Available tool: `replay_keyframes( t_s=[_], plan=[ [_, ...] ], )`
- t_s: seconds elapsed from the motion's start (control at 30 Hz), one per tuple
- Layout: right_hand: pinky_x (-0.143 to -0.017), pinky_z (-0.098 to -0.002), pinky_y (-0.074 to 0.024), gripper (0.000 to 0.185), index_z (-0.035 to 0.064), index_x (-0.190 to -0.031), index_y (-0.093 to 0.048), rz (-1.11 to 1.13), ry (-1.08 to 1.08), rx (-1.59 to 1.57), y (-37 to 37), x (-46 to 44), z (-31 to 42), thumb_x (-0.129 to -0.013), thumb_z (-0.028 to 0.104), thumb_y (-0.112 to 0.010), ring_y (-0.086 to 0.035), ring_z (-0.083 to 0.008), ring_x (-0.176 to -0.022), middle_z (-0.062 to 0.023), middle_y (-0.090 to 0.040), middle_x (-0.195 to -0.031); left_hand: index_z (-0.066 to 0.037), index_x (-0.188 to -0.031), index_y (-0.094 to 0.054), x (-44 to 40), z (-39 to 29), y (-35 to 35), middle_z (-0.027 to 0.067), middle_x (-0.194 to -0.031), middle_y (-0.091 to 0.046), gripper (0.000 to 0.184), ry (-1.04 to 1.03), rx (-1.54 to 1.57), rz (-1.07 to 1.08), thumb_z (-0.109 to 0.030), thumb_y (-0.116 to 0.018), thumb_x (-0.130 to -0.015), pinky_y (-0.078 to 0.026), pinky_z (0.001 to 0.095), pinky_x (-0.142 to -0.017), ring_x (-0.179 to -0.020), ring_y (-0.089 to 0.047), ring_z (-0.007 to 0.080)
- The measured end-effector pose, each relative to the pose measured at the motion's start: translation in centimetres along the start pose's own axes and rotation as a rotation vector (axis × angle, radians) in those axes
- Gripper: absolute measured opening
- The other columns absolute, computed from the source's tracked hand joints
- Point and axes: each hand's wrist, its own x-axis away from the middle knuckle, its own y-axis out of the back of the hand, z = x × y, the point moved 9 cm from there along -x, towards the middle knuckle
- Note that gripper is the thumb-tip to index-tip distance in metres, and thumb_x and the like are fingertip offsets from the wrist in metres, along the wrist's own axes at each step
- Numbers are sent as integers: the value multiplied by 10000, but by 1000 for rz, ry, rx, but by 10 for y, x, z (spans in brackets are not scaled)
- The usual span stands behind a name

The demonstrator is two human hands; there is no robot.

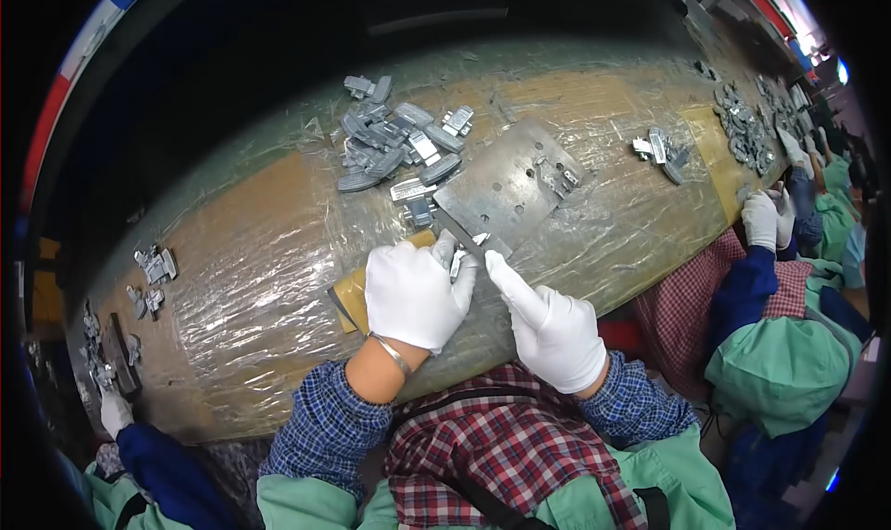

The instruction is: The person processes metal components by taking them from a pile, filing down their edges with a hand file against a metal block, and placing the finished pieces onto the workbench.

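Observation:
My left hand [416,293], in a white glove, is closed with thumb and fingers pinching a small silvery metal part [456,266]. In my right hand [559,337], also gloved, is a dark flat bar that looks like a file [458,233]. Its index finger stretches along the tool, which slants over the near-left edge of a steel plate [510,191] and meets the part in my left fingers. The tool's handle end is hidden in my right palm. Just beyond the left hand lies a grey metal casting [419,213].
A heap of grey castings [376,145] lies beyond my left hand. A smaller group of castings [661,151] sits to the right. Under my left wrist is a yellow folded sheet [351,300]. Co-workers' gloved hands [759,220] work at the right; another gloved hand [115,411] is at far left.

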Motion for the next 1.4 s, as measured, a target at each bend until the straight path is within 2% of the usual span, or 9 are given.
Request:
replay_keyframes(
  t_s=[0.13,0.43,0.6,0.73,0.87,1.03,1.13,1.27,1.4],
  plan=[
    [-467,-384,-481,764,236,-1560,-535,41,-17,49,4,15,6,-823,71,-649,-569,-240,-479,-49,-492,-626,-57,-915,-723,2,-7,-11,114,-658,-658,262,-42,-17,78,-317,-687,-912,-472,458,-685,-652,-645,313],
    [-461,-380,-490,740,244,-1562,-528,-63,32,67,-2,-18,4,-849,93,-655,-556,-235,-463,-44,-497,-632,-89,-843,-691,2,-7,-5,130,-599,-581,102,6,-33,-75,-187,-707,-865,-451,457,-618,-567,-576,349],
    [-452,-395,-480,745,254,-1553,-543,95,-33,69,5,22,5,-835,83,-637,-545,-234,-441,-52,-477,-618,-76,-907,-715,4,-5,-6,126,-624,-581,118,1,-17,-73,-187,-716,-866,-456,458,-645,-594,-575,347],
    [-462,-388,-490,748,267,-1549,-546,55,-18,117,3,5,3,-831,87,-649,-567,-236,-460,-54,-494,-627,-76,-969,-732,7,-5,-13,128,-650,-589,161,20,-39,0,-194,-724,-860,-459,458,-675,-620,-576,349],
    [-463,-389,-493,756,277,-1549,-545,-54,-19,58,4,-25,-2,-826,84,-656,-552,-240,-453,-48,-467,-617,-83,-958,-727,7,-9,-5,126,-639,-575,146,13,-22,-99,-189,-727,-857,-449,461,-665,-612,-565,349],
    [-442,-372,-473,712,244,-1507,-602,79,-22,40,6,25,8,-817,76,-653,-512,-224,-419,-35,-440,-613,-59,-1048,-725,9,-8,-4,125,-644,-593,244,-17,-18,-100,-228,-724,-871,-460,461,-666,-627,-595,341],
    [-450,-378,-479,734,253,-1530,-574,25,-4,99,2,7,5,-822,76,-649,-522,-230,-429,-38,-444,-613,-83,-954,-726,6,-3,-13,129,-637,-576,139,30,-45,-10,-198,-722,-877,-444,466,-653,-620,-575,344],
    [-470,-395,-498,757,264,-1573,-511,-71,-6,52,2,-27,-3,-849,86,-639,-564,-247,-464,-53,-492,-631,-75,-978,-741,5,-7,-5,138,-654,-597,159,53,-46,-79,-199,-710,-884,-455,462,-657,-621,-584,350],
    [-455,-383,-486,743,262,-1551,-545,76,-35,55,11,13,-1,-837,82,-649,-548,-233,-447,-46,-494,-637,-73,-982,-741,4,-2,-7,142,-663,-607,174,50,-31,-52,-210,-719,-878,-459,459,-662,-630,-592,346]
  ],
)
